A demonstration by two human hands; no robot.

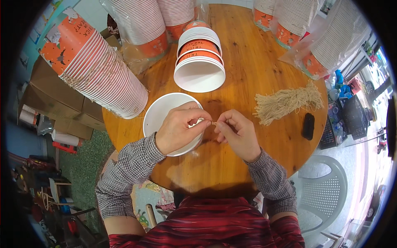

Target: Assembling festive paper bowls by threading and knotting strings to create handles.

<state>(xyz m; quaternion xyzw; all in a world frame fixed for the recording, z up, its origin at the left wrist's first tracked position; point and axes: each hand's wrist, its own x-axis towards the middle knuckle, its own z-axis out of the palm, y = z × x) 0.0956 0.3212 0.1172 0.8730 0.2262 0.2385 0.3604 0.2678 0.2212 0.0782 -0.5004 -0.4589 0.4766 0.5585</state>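
My left hand and my right hand meet fingertip to fingertip, each pinching a short bit of tan twine. A white paper bucket with a round rim stands under my left hand, which hides part of it. My right hand hovers over bare wood beside the bucket. To the right lies a loose bundle of tan twine. Beyond the bucket, several orange-and-white paper buckets lie nested on their side, open ends toward me.
A tall leaning stack of orange buckets has twine hanging along its rims. Plastic-wrapped stacks stand at the back left, others at the back right. A small black object lies near the round table's right edge. A grey plastic chair stands beyond it.
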